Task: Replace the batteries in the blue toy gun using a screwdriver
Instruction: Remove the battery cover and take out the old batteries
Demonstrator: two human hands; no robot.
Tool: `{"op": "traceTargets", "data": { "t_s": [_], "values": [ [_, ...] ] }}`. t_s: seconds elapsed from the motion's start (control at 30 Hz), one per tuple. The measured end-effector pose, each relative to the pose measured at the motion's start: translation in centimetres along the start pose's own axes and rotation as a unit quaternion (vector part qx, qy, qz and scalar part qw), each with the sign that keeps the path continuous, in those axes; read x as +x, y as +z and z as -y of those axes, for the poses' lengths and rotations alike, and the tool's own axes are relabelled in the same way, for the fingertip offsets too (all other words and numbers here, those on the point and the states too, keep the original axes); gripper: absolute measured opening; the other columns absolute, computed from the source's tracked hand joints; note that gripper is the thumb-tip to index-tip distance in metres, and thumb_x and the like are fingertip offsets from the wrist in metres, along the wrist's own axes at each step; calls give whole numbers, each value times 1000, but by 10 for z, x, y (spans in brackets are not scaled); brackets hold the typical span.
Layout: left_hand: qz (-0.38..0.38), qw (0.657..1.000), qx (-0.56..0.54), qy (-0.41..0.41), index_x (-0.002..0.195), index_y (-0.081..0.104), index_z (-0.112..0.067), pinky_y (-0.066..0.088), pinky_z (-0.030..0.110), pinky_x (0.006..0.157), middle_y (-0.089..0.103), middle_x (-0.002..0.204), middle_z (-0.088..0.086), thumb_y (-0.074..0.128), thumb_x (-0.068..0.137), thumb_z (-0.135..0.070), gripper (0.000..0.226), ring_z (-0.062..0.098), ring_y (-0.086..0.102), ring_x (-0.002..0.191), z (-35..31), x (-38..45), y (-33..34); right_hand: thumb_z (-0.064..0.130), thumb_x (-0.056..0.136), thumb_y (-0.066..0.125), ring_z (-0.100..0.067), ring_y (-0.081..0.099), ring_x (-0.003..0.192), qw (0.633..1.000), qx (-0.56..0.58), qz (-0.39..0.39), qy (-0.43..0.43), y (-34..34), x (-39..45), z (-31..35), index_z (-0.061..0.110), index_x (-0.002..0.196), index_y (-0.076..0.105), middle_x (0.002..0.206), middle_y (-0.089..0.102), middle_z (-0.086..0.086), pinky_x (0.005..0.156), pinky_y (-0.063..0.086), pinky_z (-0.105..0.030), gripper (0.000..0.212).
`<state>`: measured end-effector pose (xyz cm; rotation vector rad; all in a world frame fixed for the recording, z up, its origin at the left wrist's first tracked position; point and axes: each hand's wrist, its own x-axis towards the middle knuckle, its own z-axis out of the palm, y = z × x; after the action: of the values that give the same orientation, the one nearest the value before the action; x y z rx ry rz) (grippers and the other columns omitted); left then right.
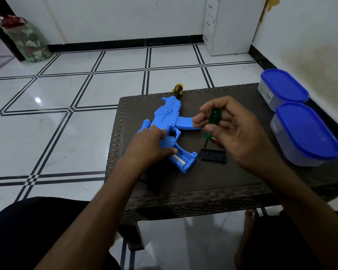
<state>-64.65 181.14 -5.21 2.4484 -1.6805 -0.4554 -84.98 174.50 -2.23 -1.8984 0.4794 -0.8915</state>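
The left hand (151, 142) lies palm-down on the blue plastic toy gun (169, 129), fingers spread over its body and thumb at the edge of the opened grip; it presses rather than clenches. The right hand (233, 131) hovers just right of the gun, fingers curled loosely around the translucent green handle of a screwdriver (213, 121), whose shaft points down toward the tabletop.

The gun rests flat on the dark brown woven-pattern tabletop (193, 184), muzzle pointing away from the person, with a yellow-and-black tip (177, 90) at its far end and the curved magazine sticking out to the right. The grip's battery compartment is uncovered, and a silvery cylindrical battery (179, 159) shows inside it. Just right of the grip lies a flat black rectangular cover (213, 155), apart from the gun. Well to the right of the gun, at the tabletop's edge, stand two translucent oval plastic containers with blue lids (304, 131), touching each other.
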Motion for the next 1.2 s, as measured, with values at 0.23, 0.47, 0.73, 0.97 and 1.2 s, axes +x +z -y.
{"op": "traceTargets", "data": {
  "t_s": [0.23, 0.47, 0.73, 0.97, 1.2],
  "values": [
    [-32, 999, -17, -22, 119, 57, -19, 39, 31, 77, 52, 116, 3, 76, 76, -47, 55, 24, 53, 108, -8, -4, 4, -15, 88, 59, -20, 70, 100, 996, 68, -64, 3, 28, -2, -15, 10, 104, 56, 100, 70, -11, 89, 54, -24, 30],
    [-42, 999, -6, -16, 118, 58, -18, 38, 30, 74, 52, 116, 3, 75, 76, -47, 53, 21, 50, 108, -11, -5, 4, -12, 89, 59, -19, 70, 100, 997, 59, -34, 24, 34, 2, -22, 14, 105, 58, 99, 70, -9, 91, 55, -30, 31],
    [-46, 999, -18, -15, 116, 59, -17, 43, 34, 81, 51, 116, 5, 77, 76, -43, 51, 22, 50, 110, -11, -3, 6, -14, 86, 61, -10, 70, 100, 999, 14, -45, 16, 33, -4, -22, 22, 97, 56, 100, 72, 1, 84, 55, -22, 38],
    [-42, 999, -10, -9, 112, 59, -18, 39, 31, 75, 50, 112, 3, 75, 77, -45, 47, 21, 49, 108, -10, -1, 6, -9, 87, 62, -11, 72, 95, 996, -59, -57, -22, 36, -14, -24, 9, 99, 57, 98, 72, 0, 79, 60, -35, 22],
    [-44, 999, -10, -7, 113, 59, -18, 39, 32, 76, 51, 113, 4, 75, 77, -44, 48, 23, 49, 110, -9, 0, 7, -3, 90, 63, -8, 72, 90, 998, -56, -11, 36, 35, -4, -19, 19, 111, 55, 93, 73, 6, 81, 58, -27, 32]
  ]
}}
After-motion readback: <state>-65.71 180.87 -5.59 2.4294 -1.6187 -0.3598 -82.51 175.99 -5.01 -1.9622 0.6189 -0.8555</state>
